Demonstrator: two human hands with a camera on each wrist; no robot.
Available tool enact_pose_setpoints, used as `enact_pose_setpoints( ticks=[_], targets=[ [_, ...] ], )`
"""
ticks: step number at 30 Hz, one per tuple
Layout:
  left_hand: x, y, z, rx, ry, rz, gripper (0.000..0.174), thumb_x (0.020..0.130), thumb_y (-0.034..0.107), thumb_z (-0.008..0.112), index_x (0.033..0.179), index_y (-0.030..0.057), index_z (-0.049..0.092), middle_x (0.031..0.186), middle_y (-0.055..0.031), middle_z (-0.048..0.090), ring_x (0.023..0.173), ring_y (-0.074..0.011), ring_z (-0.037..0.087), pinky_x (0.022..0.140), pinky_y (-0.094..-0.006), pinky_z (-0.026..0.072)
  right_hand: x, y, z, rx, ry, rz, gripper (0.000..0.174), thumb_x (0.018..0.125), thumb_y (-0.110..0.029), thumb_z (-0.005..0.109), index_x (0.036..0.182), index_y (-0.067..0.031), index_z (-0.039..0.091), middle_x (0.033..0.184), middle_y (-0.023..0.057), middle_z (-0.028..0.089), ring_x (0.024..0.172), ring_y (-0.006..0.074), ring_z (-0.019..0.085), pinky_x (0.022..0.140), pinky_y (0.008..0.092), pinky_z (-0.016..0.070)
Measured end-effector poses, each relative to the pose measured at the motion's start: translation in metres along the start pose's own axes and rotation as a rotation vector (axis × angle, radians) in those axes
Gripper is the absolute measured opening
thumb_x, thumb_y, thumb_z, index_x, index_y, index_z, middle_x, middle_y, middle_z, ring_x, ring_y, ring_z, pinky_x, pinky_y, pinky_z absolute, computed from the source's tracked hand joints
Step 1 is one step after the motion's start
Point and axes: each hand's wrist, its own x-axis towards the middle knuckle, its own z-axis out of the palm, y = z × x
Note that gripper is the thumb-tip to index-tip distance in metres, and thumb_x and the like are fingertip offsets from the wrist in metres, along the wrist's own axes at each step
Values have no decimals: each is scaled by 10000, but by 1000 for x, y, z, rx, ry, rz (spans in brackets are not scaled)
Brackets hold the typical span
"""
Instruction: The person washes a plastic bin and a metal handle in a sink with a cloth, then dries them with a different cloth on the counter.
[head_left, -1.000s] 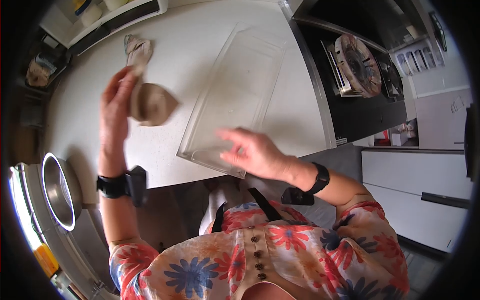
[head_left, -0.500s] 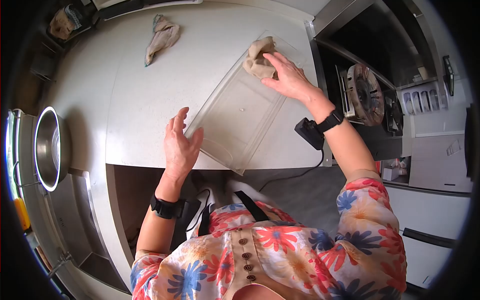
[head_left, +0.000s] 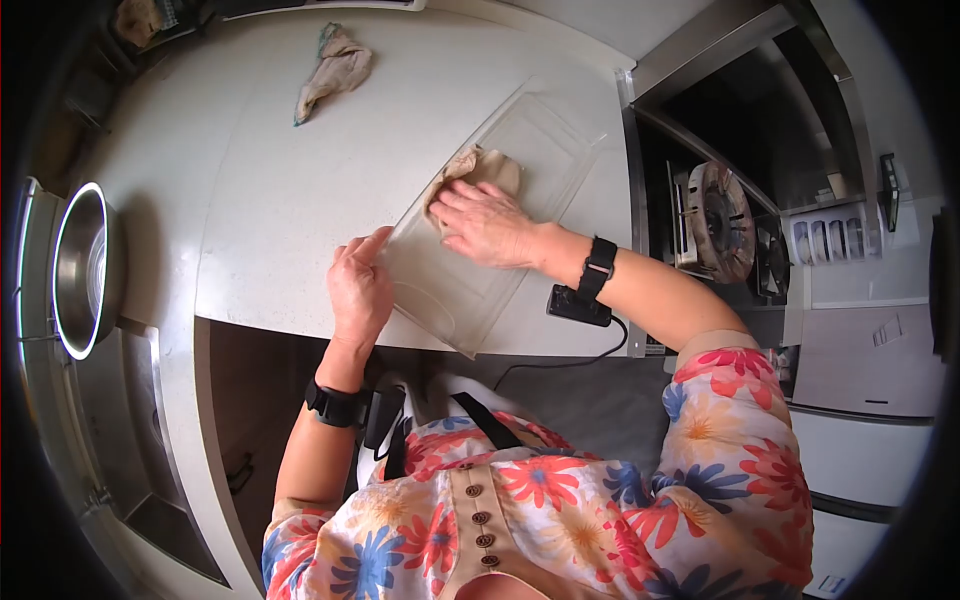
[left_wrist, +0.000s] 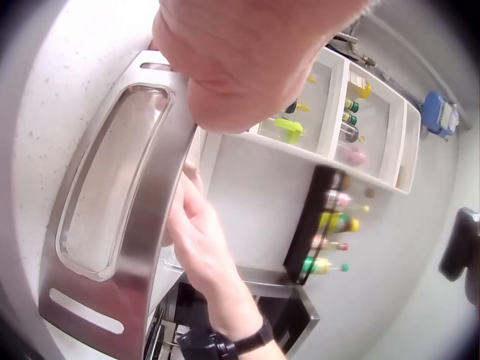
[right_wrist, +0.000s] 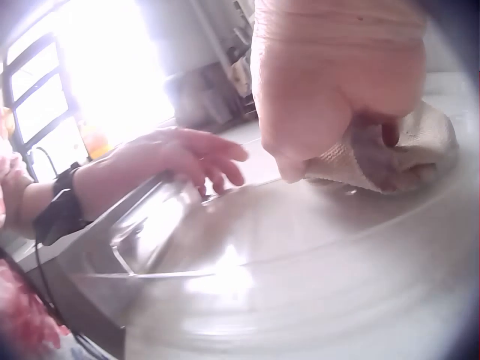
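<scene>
A long, shallow clear plastic bin (head_left: 445, 290) lies slantwise on the white counter, its near end at the front edge. With my right hand (head_left: 490, 228) I hold a bunched beige cloth (head_left: 505, 176) against the inside of the bin, near its left wall. The right wrist view shows the cloth (right_wrist: 427, 146) folded under my fingers. My left hand (head_left: 360, 290) grips the bin's left rim towards the near end. In the left wrist view the bin's end wall has a clear oblong panel (left_wrist: 112, 180) in a greyish frame.
A second crumpled cloth (head_left: 338, 68) lies farther back on the counter (head_left: 270, 200). On the left stands a metal basin (head_left: 112, 270) beside the sink. A gas burner (head_left: 722, 222) is to the right. Shelves with bottles (left_wrist: 330, 221) hang on the wall.
My left hand let go of the beige cloth and came to the bin's left rim. The right hand took the cloth to the far end, then drew it back towards the left wall.
</scene>
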Motion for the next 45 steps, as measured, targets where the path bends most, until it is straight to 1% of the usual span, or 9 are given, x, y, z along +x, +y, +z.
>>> enact_pose_setpoints(
  ticks=[4, 13, 18, 22, 26, 34, 37, 39, 45],
  targets=[
    [-2, -2, -1, 6, -16, -4, 441, 655, -69, 415, 1017, 54, 635, 810, -107, 601, 769, -268, 524, 736, -332, 444, 6, 42, -6, 1, 57, 1, 394, 872, -311, 417, 1178, -71, 480, 1191, 76, 503, 1169, 219, 409, 977, 472, 283],
    [-3, 4, -4, 3, -37, -39, 456, 650, -76, 399, 1028, 49, 623, 823, -107, 600, 782, -267, 526, 744, -331, 444, 35, 157, -24, -45, -48, 385, 373, 873, -276, 377, 1157, -56, 477, 1198, 136, 503, 1112, 289, 468, 943, 424, 352],
    [-9, 12, -6, 24, 19, 3, 392, 698, -38, 442, 1053, 42, 588, 856, -127, 588, 788, -259, 528, 737, -338, 446, 35, 158, -26, -34, -34, 428, 423, 862, -240, 353, 1206, -7, 433, 1250, 156, 462, 1139, 303, 448, 956, 385, 354],
    [-29, 27, -27, 19, 169, -133, 275, 798, 198, 604, 995, 10, 570, 788, -126, 566, 712, -209, 548, 643, -307, 459, 37, 159, -25, -19, -32, 436, 437, 861, -236, 341, 1228, -13, 419, 1276, 156, 438, 1155, 303, 434, 961, 387, 351],
    [-53, 26, -39, -498, -315, -687, 431, 823, 380, 608, 949, -26, 538, 714, -53, 560, 557, -130, 558, 494, -239, 449, 38, 161, -21, -40, -34, 452, 451, 864, -243, 344, 1245, -8, 397, 1290, 164, 418, 1177, 306, 411, 979, 381, 333],
    [-55, 25, -16, -787, -353, -667, 328, 863, 317, 564, 924, -6, 550, 698, -46, 571, 581, -106, 544, 524, -230, 433, 31, 152, -13, -25, 83, 433, 408, 858, -213, 342, 1207, -20, 426, 1261, 152, 438, 1160, 311, 420, 962, 388, 346],
    [-46, 18, -18, -847, -232, -652, 238, 896, 249, 505, 862, 16, 541, 717, -52, 595, 600, -109, 554, 546, -241, 442, 28, 140, -8, 26, -24, 455, 493, 868, -230, 363, 1312, -18, 333, 1364, 181, 325, 1269, 310, 296, 1040, 363, 259],
    [-40, 15, -23, -835, -229, -642, 257, 904, 258, 473, 852, 14, 535, 713, -69, 607, 622, -127, 568, 561, -257, 447, 19, 115, 3, -440, -8, 59, 417, 834, -192, 425, 1203, 2, 431, 1233, 193, 438, 1152, 324, 415, 980, 427, 327],
    [-24, 3, -30, -753, -165, -631, 266, 909, 259, 437, 818, 23, 521, 649, -63, 595, 572, -136, 557, 535, -261, 428, 3, -5, 21, 184, 177, -191, 349, 849, -250, 442, 1111, -43, 542, 1129, 130, 510, 1057, 293, 453, 913, 447, 361]
  ],
)
